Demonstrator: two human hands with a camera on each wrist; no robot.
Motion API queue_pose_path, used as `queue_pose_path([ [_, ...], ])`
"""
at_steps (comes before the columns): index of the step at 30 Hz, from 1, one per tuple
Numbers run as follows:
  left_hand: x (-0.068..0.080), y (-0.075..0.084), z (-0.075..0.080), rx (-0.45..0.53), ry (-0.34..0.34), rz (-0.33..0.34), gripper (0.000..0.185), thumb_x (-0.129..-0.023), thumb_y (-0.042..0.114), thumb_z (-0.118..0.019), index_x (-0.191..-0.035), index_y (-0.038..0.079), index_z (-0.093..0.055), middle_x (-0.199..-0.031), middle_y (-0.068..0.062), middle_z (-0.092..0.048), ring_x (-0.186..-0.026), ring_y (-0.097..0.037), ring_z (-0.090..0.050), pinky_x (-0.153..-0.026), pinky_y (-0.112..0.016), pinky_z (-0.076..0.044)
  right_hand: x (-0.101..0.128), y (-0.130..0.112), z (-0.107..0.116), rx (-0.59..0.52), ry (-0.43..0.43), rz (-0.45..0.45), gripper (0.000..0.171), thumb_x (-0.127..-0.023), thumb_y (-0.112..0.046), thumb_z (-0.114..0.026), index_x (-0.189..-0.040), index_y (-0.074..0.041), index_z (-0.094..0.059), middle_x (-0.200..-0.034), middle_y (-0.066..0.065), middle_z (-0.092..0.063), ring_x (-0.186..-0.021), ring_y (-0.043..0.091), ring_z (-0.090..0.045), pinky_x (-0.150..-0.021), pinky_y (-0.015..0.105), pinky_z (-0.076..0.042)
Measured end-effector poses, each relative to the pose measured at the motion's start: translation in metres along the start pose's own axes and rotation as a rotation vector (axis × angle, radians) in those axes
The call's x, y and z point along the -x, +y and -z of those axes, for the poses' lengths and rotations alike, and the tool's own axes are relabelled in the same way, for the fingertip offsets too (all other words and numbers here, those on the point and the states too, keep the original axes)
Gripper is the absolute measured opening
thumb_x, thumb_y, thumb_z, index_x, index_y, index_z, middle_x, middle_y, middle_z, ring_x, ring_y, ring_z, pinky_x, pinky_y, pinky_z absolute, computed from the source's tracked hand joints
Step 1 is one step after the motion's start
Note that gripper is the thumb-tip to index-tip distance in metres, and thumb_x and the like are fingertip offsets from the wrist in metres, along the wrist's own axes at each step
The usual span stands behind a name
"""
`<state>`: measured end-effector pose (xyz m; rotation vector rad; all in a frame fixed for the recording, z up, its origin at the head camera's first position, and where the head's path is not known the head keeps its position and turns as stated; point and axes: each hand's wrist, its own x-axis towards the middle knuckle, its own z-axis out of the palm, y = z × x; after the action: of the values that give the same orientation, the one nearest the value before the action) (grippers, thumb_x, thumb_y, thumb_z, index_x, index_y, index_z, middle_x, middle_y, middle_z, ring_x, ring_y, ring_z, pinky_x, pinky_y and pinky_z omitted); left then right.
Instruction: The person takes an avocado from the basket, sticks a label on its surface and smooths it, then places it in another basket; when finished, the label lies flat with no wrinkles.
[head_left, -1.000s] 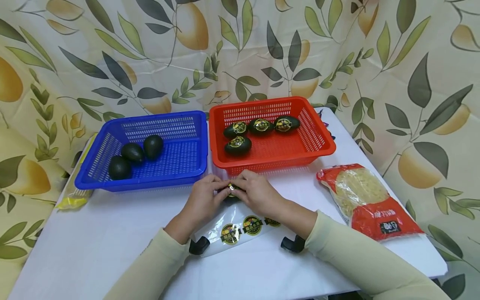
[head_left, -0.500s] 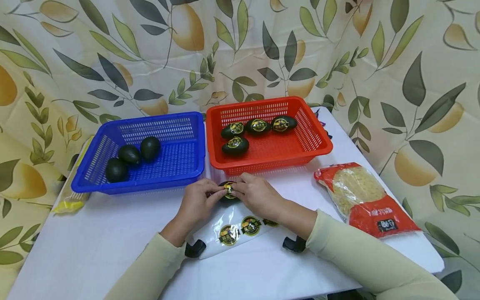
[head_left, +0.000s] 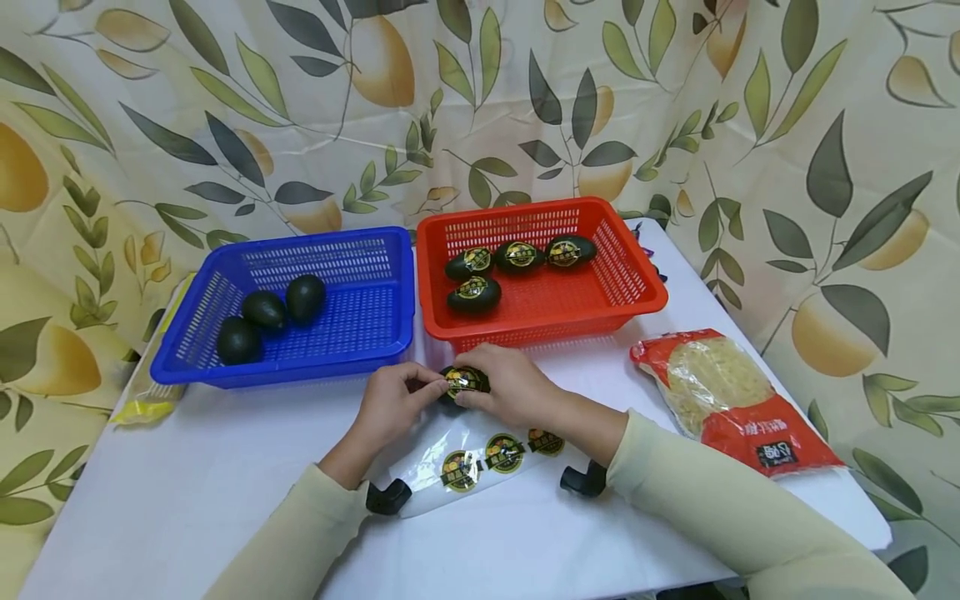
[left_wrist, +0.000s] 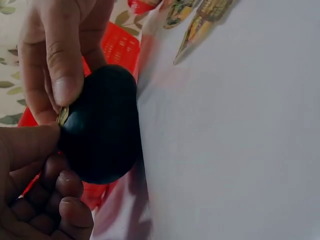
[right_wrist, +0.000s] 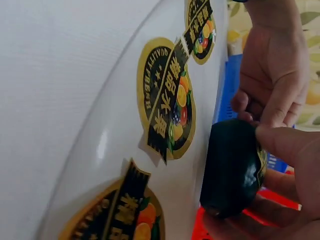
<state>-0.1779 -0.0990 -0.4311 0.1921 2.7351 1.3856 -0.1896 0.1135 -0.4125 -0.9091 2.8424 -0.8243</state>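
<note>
Change since the earlier frames: the sticker (head_left: pixel 467 381) on the avocado (head_left: pixel 462 384) now lies flatter and shows more of its face; half a second ago it stood up as a small folded piece between the fingertips. The hands have shifted only slightly, staying at the same spot in front of the red basket (head_left: pixel 637 271).
Left hand: the left hand (head_left: pixel 392 406) grips the avocado from its left side, thumb and curled fingers pinching it; the left wrist view shows the thumb on the dark skin beside the sticker's gold edge.
Right hand: the right hand (head_left: pixel 512 388) cups the avocado from the right, fingers curled round it and the thumb pressing on the sticker's edge.
Avocado: it rests on the white table (head_left: pixel 187 467), just in front of the red basket's near wall, held between both hands.
Red basket: it holds four avocados with stickers (head_left: pixel 516 255), three in a row towards the far wall and one nearer.
Blue basket: the blue basket (head_left: pixel 375 329) stands just left of the red basket and holds three bare avocados (head_left: pixel 264 309) in its left part.
Sticker sheet: the glossy sticker sheet (head_left: pixel 480 454) lies in front of the red basket, nearer the person than the hands, with three stickers left on it.
Noodle packet: a red noodle packet (head_left: pixel 731 400) lies right of the red basket.
</note>
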Motion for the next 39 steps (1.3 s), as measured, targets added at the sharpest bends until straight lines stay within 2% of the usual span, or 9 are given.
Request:
queue_pose_path([
  [7,0.003,0.003,0.001,0.021,0.001,0.01,0.006,-0.09,0.021,-0.082,-0.089,0.015,-0.08,-0.081,0.002,-0.072,-0.075,-0.014,-0.06,-0.064,-0.027,-0.05,-0.011,-0.003,0.001,-0.02,-0.098,-0.011,0.044,-0.089,-0.034,-0.083,-0.126,-0.016,-0.066,-0.108,0.0,-0.074,-0.094,0.017,-0.066,-0.083,0.036,-0.055],
  [14,0.001,0.006,0.0,0.077,0.035,0.006,0.01,-0.095,0.023,-0.077,-0.097,0.013,-0.078,-0.085,-0.001,-0.071,-0.079,-0.017,-0.06,-0.066,-0.027,-0.05,-0.016,-0.008,0.01,0.027,-0.236,0.004,0.058,-0.086,-0.029,-0.085,-0.136,-0.011,-0.061,-0.119,0.005,-0.072,-0.104,0.021,-0.067,-0.091,0.039,-0.056],
  [17,-0.001,0.009,-0.003,0.202,0.032,0.055,0.018,-0.098,0.028,-0.073,-0.106,0.012,-0.077,-0.092,-0.004,-0.073,-0.086,-0.02,-0.064,-0.072,-0.029,-0.055,-0.008,-0.008,0.035,-0.01,-0.295,0.003,0.058,-0.087,-0.028,-0.083,-0.137,-0.011,-0.061,-0.12,0.002,-0.071,-0.106,0.019,-0.065,-0.092,0.035,-0.056],
  [22,-0.009,0.019,-0.011,0.537,-0.057,0.165,0.029,-0.104,0.028,-0.064,-0.122,0.006,-0.069,-0.117,-0.014,-0.075,-0.112,-0.035,-0.069,-0.097,-0.043,-0.059,0.001,-0.007,0.101,-0.086,-0.328,-0.025,0.061,-0.085,-0.027,-0.082,-0.141,-0.017,-0.061,-0.123,-0.003,-0.067,-0.109,0.018,-0.062,-0.089,0.032,-0.058],
  [26,-0.014,0.029,-0.018,0.788,-0.064,0.22,0.022,-0.107,0.022,-0.059,-0.113,0.002,-0.063,-0.127,-0.019,-0.071,-0.122,-0.04,-0.064,-0.107,-0.049,-0.052,-0.006,0.0,0.147,-0.05,-0.252,-0.046,0.061,-0.082,-0.029,-0.082,-0.14,-0.021,-0.062,-0.13,0.0,-0.064,-0.113,0.022,-0.059,-0.09,0.037,-0.056],
  [29,-0.017,0.034,-0.023,0.95,-0.027,0.26,0.016,-0.107,0.018,-0.059,-0.106,0.002,-0.059,-0.129,-0.022,-0.069,-0.119,-0.036,-0.065,-0.107,-0.046,-0.052,-0.02,0.01,0.17,-0.047,-0.214,-0.073,0.057,-0.082,-0.026,-0.083,-0.135,-0.022,-0.063,-0.126,0.002,-0.064,-0.112,0.024,-0.059,-0.089,0.038,-0.056],
  [31,-0.019,0.036,-0.026,1.013,-0.003,0.285,0.015,-0.107,0.018,-0.059,-0.107,0.003,-0.058,-0.128,-0.023,-0.069,-0.113,-0.031,-0.067,-0.103,-0.04,-0.055,-0.033,0.017,0.18,-0.045,-0.209,-0.092,0.055,-0.082,-0.024,-0.082,-0.133,-0.021,-0.063,-0.122,0.003,-0.065,-0.109,0.024,-0.06,-0.087,0.038,-0.056],
  [34,-0.021,0.037,-0.029,1.029,0.023,0.306,0.019,-0.108,0.02,-0.057,-0.112,0.002,-0.058,-0.125,-0.02,-0.07,-0.105,-0.024,-0.069,-0.094,-0.032,-0.059,-0.056,0.03,0.19,-0.018,-0.22,-0.106,0.054,-0.082,-0.023,-0.081,-0.133,-0.019,-0.063,-0.118,0.006,-0.066,-0.106,0.025,-0.061,-0.086,0.037,-0.054],
  [39,-0.023,0.037,-0.03,1.024,0.034,0.343,0.024,-0.109,0.022,-0.056,-0.121,0.001,-0.059,-0.127,-0.02,-0.07,-0.107,-0.024,-0.07,-0.092,-0.03,-0.059,-0.095,0.056,0.195,0.044,-0.269,-0.123,0.058,-0.084,-0.025,-0.08,-0.138,-0.015,-0.06,-0.123,0.012,-0.064,-0.113,0.028,-0.057,-0.094,0.04,-0.048],
])
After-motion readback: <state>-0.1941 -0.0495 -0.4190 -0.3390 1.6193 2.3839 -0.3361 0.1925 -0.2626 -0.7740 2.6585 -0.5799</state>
